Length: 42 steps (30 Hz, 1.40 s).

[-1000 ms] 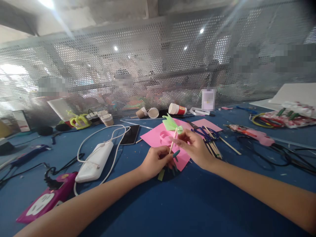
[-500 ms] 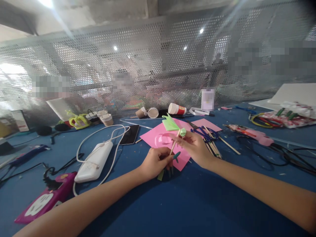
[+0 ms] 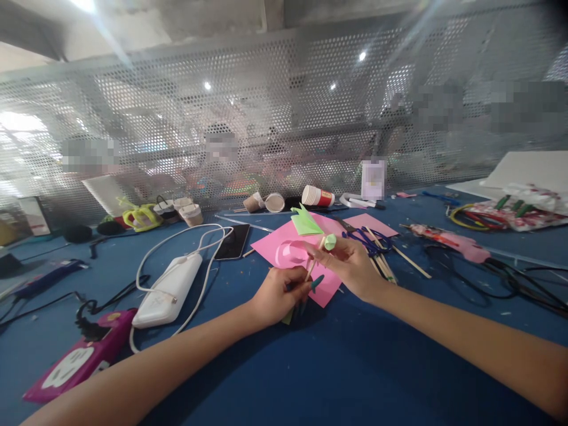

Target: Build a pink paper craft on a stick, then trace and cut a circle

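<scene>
My left hand (image 3: 280, 291) is closed round the lower end of a thin wooden stick (image 3: 312, 264), which slants up to the right. My right hand (image 3: 350, 263) pinches the stick's upper end, where a small roll of light green paper (image 3: 329, 241) sits. Both hands hover over a pink paper sheet (image 3: 290, 247) on the blue table (image 3: 346, 367). A curled pink paper strip (image 3: 286, 252) lies on that sheet, and a cut green paper piece (image 3: 305, 222) lies just beyond the stick's tip.
Blue-handled scissors (image 3: 369, 241) and several wooden sticks (image 3: 384, 266) lie right of my hands. A pink glue gun (image 3: 448, 242) with black cord lies farther right. A white power bank (image 3: 167, 290) with cable, a phone (image 3: 233, 242) and a magenta device (image 3: 73, 364) lie left. Paper cups (image 3: 317, 196) stand near the mesh wall.
The green paper on the stick's top has been wound tighter into a small roll. My hands have stayed in nearly the same place.
</scene>
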{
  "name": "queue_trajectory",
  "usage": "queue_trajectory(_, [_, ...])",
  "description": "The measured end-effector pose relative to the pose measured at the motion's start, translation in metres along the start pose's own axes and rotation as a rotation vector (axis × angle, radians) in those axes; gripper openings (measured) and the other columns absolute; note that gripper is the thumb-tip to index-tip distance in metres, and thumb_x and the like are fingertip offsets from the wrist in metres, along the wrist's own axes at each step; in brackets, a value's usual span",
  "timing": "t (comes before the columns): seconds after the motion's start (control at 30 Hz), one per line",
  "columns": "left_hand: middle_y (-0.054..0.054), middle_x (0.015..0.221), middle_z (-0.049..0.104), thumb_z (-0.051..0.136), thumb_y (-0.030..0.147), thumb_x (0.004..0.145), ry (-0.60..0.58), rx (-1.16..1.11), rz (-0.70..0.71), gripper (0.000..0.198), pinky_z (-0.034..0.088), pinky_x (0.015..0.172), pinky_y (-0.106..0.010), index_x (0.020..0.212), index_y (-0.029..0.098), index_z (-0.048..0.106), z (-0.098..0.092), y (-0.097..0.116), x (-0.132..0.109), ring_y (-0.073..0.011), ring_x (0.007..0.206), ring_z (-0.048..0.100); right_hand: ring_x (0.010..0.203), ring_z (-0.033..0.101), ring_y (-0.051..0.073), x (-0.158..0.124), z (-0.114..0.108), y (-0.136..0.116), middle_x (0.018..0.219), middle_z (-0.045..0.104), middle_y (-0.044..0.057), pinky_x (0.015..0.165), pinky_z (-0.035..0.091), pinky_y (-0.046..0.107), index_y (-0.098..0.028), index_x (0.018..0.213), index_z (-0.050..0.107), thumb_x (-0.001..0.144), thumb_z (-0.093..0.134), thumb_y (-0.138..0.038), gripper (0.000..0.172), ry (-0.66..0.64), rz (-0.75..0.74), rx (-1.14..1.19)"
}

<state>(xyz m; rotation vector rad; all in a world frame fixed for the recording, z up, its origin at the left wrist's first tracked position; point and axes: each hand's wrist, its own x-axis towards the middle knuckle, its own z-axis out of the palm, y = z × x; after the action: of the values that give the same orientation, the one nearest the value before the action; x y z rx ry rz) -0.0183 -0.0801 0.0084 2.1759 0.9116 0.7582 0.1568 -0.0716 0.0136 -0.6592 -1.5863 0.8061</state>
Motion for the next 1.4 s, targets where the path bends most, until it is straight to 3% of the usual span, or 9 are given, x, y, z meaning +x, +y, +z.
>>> queue_trajectory(0.5, [0.000,0.056,0.054,0.047,0.023,0.085,0.079,0.013,0.097,0.023,0.044,0.052,-0.021,0.065,0.015,0.051,0.002,0.002,-0.002,-0.0085,0.051,0.050,0.060,0.057,0.012,0.003,0.004,-0.008,0.062,0.063,-0.002,0.061,0.048,0.029,-0.021,0.061,0.066,0.069,0.076,-0.029,0.016,0.006,0.039,0.218])
queue_trajectory(0.93, [0.000,0.059,0.055,0.046,0.023,0.085,0.020,0.051,0.100,0.024,0.042,0.056,-0.022,0.063,0.016,0.051,-0.002,0.002,-0.004,-0.0091,0.055,0.049,0.058,0.057,0.013,0.007,0.002,-0.011,0.058,0.056,-0.003,0.063,0.051,0.033,-0.020,0.055,0.059,0.062,0.079,-0.040,0.030,-0.067,0.119,0.228])
queue_trajectory(1.13, [0.002,0.055,0.052,0.047,0.026,0.087,-0.062,-0.111,-0.028,0.027,0.039,0.049,-0.019,0.063,0.016,0.050,0.000,0.003,-0.002,-0.0062,0.048,0.045,0.054,0.051,0.010,0.011,-0.001,-0.006,0.057,0.054,-0.004,0.055,0.048,0.028,-0.019,0.054,0.057,0.049,0.086,-0.036,0.033,0.030,0.181,0.219])
queue_trajectory(1.27, [0.002,0.056,0.054,0.048,0.030,0.088,-0.068,-0.280,-0.096,0.026,0.038,0.046,-0.017,0.067,0.015,0.051,0.001,0.002,0.000,-0.0054,0.047,0.046,0.057,0.055,0.011,0.009,-0.003,0.003,0.062,0.059,-0.003,0.057,0.050,0.029,-0.020,0.061,0.061,0.050,0.086,-0.032,0.030,-0.001,0.193,0.263])
queue_trajectory(1.4, [0.002,0.055,0.055,0.051,0.030,0.086,-0.074,-0.283,-0.098,0.026,0.039,0.046,-0.017,0.066,0.014,0.052,0.002,0.001,0.000,-0.0054,0.047,0.047,0.059,0.055,0.012,0.006,-0.001,0.009,0.063,0.057,-0.003,0.060,0.051,0.030,-0.020,0.062,0.060,0.054,0.085,-0.030,0.027,-0.013,0.172,0.240])
